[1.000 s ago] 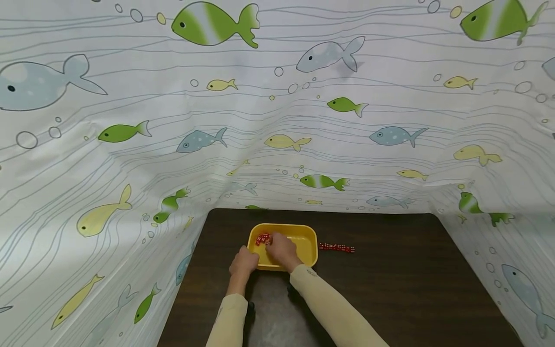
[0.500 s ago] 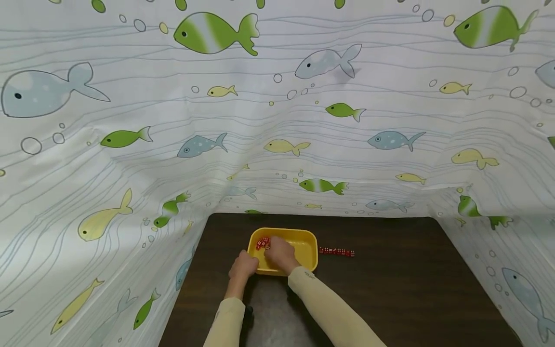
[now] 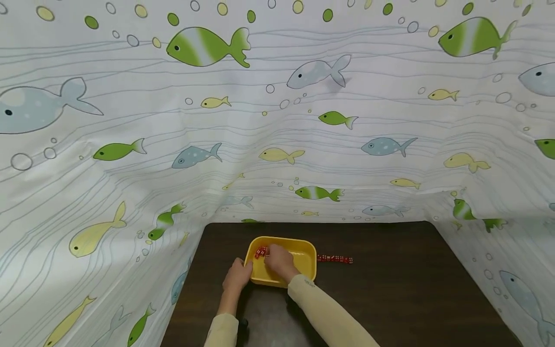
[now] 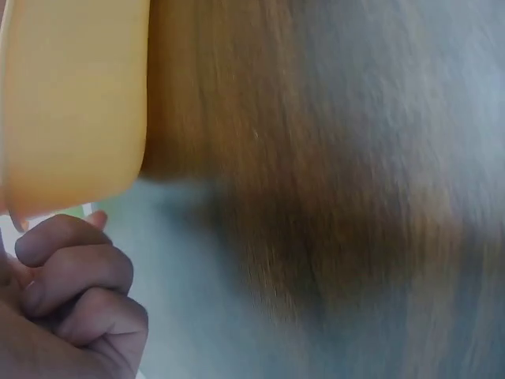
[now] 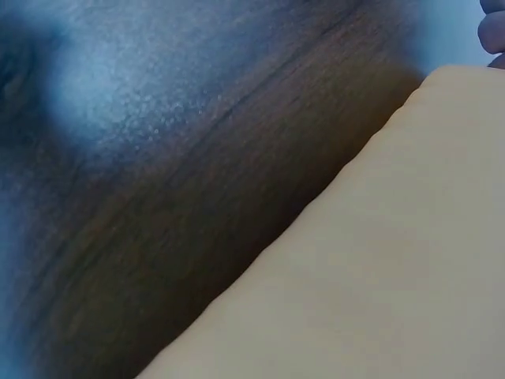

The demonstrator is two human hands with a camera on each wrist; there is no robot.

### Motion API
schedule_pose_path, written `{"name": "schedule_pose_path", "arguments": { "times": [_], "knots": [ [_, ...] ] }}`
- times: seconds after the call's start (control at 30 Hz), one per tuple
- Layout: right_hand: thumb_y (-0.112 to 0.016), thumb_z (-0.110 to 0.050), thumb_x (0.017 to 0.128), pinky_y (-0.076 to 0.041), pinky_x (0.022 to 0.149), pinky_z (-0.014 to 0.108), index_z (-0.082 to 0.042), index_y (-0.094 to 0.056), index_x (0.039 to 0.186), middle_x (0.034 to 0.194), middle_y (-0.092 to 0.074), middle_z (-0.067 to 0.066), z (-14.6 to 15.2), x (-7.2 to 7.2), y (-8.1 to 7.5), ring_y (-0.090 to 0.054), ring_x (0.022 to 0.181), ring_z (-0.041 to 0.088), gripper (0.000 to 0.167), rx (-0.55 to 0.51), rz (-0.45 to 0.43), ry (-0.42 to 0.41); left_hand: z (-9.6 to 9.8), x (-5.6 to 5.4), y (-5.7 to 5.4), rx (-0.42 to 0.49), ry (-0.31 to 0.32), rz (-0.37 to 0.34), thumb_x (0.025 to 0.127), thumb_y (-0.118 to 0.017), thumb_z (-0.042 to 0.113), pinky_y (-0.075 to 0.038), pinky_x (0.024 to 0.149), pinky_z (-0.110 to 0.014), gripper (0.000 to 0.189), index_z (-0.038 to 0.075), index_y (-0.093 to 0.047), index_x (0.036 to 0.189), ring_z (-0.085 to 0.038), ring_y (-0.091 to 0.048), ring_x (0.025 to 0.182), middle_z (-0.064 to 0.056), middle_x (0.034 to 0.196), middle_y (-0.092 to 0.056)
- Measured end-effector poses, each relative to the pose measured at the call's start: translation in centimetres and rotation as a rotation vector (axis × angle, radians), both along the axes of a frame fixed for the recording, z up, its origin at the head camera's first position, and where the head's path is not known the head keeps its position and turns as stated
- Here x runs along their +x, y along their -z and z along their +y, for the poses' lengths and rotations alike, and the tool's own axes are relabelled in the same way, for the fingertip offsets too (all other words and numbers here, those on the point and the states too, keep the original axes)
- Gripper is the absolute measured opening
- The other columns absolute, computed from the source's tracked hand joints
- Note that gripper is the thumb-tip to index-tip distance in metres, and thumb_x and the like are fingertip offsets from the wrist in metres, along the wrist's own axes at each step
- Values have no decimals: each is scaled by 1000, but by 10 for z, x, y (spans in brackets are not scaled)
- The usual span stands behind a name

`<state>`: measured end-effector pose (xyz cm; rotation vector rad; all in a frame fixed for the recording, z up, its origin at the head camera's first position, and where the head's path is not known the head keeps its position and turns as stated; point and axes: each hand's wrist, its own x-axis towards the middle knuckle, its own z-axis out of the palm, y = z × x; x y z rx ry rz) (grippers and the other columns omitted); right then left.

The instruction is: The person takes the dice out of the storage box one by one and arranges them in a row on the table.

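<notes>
My left hand [image 3: 237, 273] holds the near left corner of a shallow yellow tray [image 3: 305, 278]. In the left wrist view, its curled fingers [image 4: 83, 272] lie against the tray's corner [image 4: 75, 103]. My right hand [image 3: 279, 261] reaches down inside the tray. Beside its fingertips, several red dice [image 3: 261, 251] with white dots are gathered in the left part. The right hand's fingertips are hidden behind the hand, so whether they pinch a die does not show. The right wrist view is mostly filled by the tray's pale outer wall [image 5: 355, 260].
A straight row of red dice [image 3: 335, 259] lies on the dark wooden table [image 3: 399, 289], just right of the tray. White cloth [image 3: 243, 144] printed with fish hangs behind and along both sides of the table.
The tray has turned slightly clockwise, and my left hand has shifted a little down and left along its corner. My right hand stays near the dice inside. The head view has tilted upward.
</notes>
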<state>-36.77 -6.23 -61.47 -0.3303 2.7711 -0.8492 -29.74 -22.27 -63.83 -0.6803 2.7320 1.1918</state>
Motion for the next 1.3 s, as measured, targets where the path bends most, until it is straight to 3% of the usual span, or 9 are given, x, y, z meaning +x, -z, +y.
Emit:
{"name": "schedule_pose_path", "arguments": {
  "times": [0.1, 0.2, 0.5, 0.8, 0.93, 1.1, 1.3],
  "knots": [
    [-80, -22, 94, -56, 82, 46, -11, -71, 103, 91, -68, 2, 5, 2, -4, -59, 77, 22, 17, -19, -7, 15, 7, 8, -15, -48, 27, 28, 103, -56, 42, -46, 70, -48, 47, 1, -57, 127, -30, -60, 78, -16, 96, -65],
    [-80, -22, 95, -56, 79, 42, -10, -73, 105, 91, -68, 2, 10, 4, -9, -59, 77, 21, 17, -51, -12, 36, 9, 13, -20, -99, 53, 42, 103, -59, 36, -46, 69, -47, 43, 2, -55, 129, -28, -59, 76, -14, 93, -65],
    [-78, -24, 95, -50, 67, 32, -10, -76, 112, 96, -71, 1, 35, 23, -28, -59, 74, 16, 22, -185, -10, 73, 5, 21, -21, -162, 75, 58, 102, -59, 33, -41, 62, -41, 44, 1, -53, 133, -26, -55, 67, -11, 82, -59],
    [-77, -25, 98, -57, 74, 37, -14, -79, 110, 101, -75, 1, 72, 33, -38, -66, 82, 15, 16, -302, 62, 120, 1, 29, -28, -138, 110, 64, 103, -59, 26, -41, 63, -39, 37, 1, -53, 130, -26, -55, 69, -11, 85, -60],
    [-76, -27, 100, -58, 75, 38, -15, -79, 109, 102, -77, 1, 94, 31, -45, -68, 84, 15, 16, -333, 77, 152, 2, 26, -27, -138, 126, 81, 104, -57, 23, -40, 63, -39, 36, 1, -54, 132, -25, -55, 70, -11, 86, -61],
    [-74, -24, 101, -62, 80, 40, -9, -78, 112, 106, -77, 7, 121, 30, -52, -71, 91, 19, 19, -425, 69, 193, 1, 22, -28, -119, 129, 89, 105, -54, 22, -40, 63, -39, 37, 0, -53, 135, -25, -54, 70, -11, 85, -58],
    [-73, -21, 102, -65, 83, 39, -6, -76, 118, 110, -76, 11, 156, 36, -47, -73, 93, 20, 22, -511, 44, 260, 2, 23, -26, -109, 130, 71, 105, -53, 22, -40, 64, -39, 37, 0, -54, 134, -25, -55, 72, -11, 87, -59]
  ]
}}
